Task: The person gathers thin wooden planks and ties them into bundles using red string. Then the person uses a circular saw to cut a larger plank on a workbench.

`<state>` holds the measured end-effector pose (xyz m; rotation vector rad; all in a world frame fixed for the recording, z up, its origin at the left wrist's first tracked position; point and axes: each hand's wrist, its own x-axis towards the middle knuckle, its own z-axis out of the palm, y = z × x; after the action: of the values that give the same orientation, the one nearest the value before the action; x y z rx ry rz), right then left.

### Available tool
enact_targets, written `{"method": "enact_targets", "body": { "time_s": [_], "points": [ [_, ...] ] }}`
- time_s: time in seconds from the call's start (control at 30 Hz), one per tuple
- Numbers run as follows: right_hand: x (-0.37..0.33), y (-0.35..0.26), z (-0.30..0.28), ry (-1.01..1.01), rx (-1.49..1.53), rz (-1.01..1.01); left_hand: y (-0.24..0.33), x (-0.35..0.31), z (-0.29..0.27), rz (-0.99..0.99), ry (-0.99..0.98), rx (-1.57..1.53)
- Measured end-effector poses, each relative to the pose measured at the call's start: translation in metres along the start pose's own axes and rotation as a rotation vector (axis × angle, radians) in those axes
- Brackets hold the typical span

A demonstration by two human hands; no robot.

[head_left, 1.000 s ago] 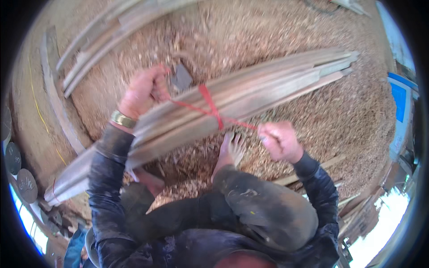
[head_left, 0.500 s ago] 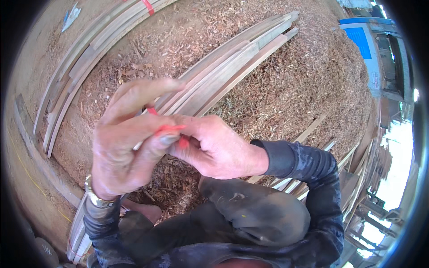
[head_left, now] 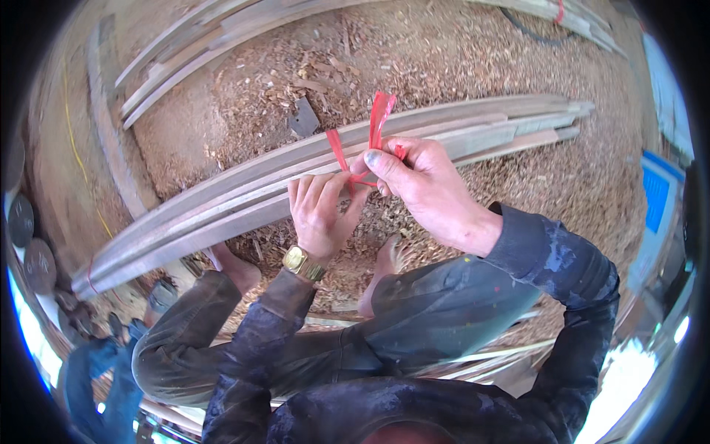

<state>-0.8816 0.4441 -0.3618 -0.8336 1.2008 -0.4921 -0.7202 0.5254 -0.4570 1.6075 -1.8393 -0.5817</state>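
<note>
The right hand (head_left: 421, 185) pinches the red strap (head_left: 379, 122) upright above the bundle of slats (head_left: 244, 200), which runs left-right, while the left hand (head_left: 319, 214) grips its other end.

This is looking like an open-air timber yard or sawmill. Wood shavings and sawdust (head_left: 458, 59) are covering the ground everywhere. A long bundle of thin wooden slats (head_left: 244, 200) is lying across the middle, and more slats (head_left: 177, 52) are lying toward eleven o'clock, with another bundle (head_left: 562, 11) at one o'clock. Daylight is glaring in at four and eight o'clock.
</note>
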Motion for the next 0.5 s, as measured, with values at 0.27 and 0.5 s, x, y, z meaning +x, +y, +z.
{"method": "enact_targets", "body": {
  "time_s": [0.27, 0.5],
  "points": [
    [0.002, 0.007, -0.005, -0.076, 0.32, 0.097, 0.023, -0.015, 0.039, -0.241, 0.375, 0.161],
    [0.042, 0.002, -0.047, -0.368, 0.317, 0.068, 0.036, -0.02, 0.049, -0.358, 0.444, 0.129]
  ]
}}
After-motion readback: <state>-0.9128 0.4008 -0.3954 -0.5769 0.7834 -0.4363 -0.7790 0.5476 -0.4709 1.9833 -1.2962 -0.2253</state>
